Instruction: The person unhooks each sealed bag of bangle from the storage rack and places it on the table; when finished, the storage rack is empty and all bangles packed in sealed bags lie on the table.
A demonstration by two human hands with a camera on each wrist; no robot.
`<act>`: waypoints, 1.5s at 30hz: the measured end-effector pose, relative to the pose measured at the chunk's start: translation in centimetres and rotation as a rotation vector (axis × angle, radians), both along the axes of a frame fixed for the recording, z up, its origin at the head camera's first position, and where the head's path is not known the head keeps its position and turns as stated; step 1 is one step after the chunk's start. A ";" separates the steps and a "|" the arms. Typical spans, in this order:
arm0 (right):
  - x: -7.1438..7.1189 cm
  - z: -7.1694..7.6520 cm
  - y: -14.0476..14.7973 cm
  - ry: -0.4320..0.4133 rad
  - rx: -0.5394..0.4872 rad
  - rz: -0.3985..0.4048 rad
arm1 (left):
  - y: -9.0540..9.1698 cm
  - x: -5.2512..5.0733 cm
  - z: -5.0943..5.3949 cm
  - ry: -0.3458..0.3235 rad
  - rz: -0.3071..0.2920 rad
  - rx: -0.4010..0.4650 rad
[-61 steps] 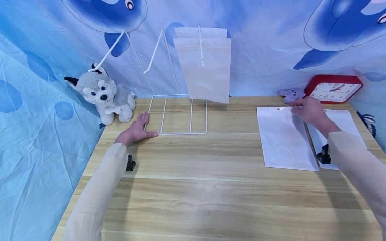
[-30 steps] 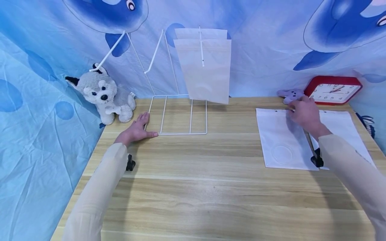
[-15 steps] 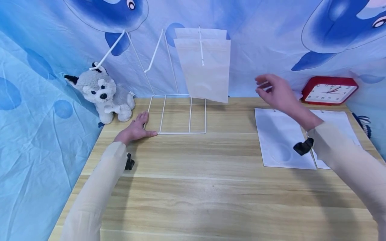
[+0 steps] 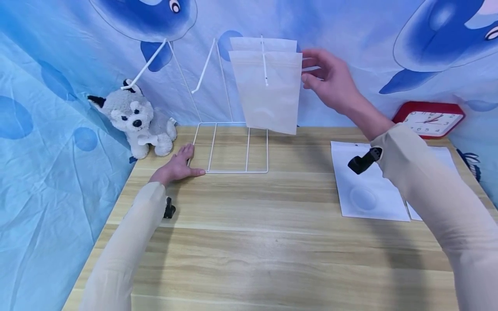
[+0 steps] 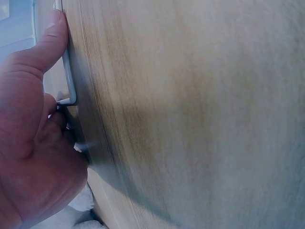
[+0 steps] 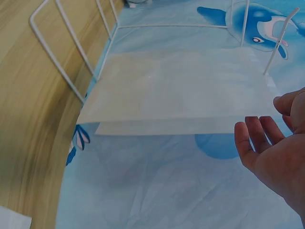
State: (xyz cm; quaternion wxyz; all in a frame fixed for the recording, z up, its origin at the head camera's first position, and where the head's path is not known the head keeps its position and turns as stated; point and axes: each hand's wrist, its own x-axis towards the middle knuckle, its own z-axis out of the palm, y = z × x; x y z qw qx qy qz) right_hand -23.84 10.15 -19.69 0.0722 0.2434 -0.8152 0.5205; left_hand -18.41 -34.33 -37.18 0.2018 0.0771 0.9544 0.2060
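A white wire rack (image 4: pixel 236 172) with prongs stands at the table's back. Spread over its front left corner, my left hand (image 4: pixel 177 167) presses it down; in the left wrist view the thumb (image 5: pixel 52 38) lies along the front wire. White flat pouches (image 4: pixel 268 93) hang from the rack's right prong (image 4: pixel 264 65), one behind another. My right hand (image 4: pixel 330 80) is at their upper right edge, fingers loosely bent and thumb apart. In the right wrist view its fingertips (image 6: pixel 240 131) are close to the pouch edge; whether they touch it, I cannot tell.
Two more white pouches lie side by side on the right of the table, the left pouch (image 4: pixel 363 190) partly under my right forearm. A red clock (image 4: pixel 429 119) stands behind them. A grey plush dog (image 4: pixel 134 119) sits left of the rack. Two other prongs (image 4: pixel 204 67) carry nothing.
My right hand has left the pouches on the table, risen and moved left to the hanging pouches, carrying nothing. My left hand stays on the rack corner.
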 end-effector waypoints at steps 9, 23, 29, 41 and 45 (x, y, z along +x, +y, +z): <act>-1.2 0.6 -1.1 -0.144 -0.113 0.012 | 0.1 0.0 -0.1 0.014 -0.003 0.001; -2.3 0.7 -2.6 -0.313 -0.221 0.037 | 0.0 0.1 -0.3 0.011 -0.002 0.002; -2.5 0.7 -3.0 -0.344 -0.260 0.051 | 0.0 0.1 -0.3 0.010 -0.002 0.001; -2.5 0.8 -3.0 -0.372 -0.298 0.065 | -0.1 -0.1 -0.2 0.016 -0.001 -0.002; -2.3 0.7 -2.9 -0.363 -0.280 0.079 | -0.1 -0.1 -0.3 0.014 -0.003 -0.001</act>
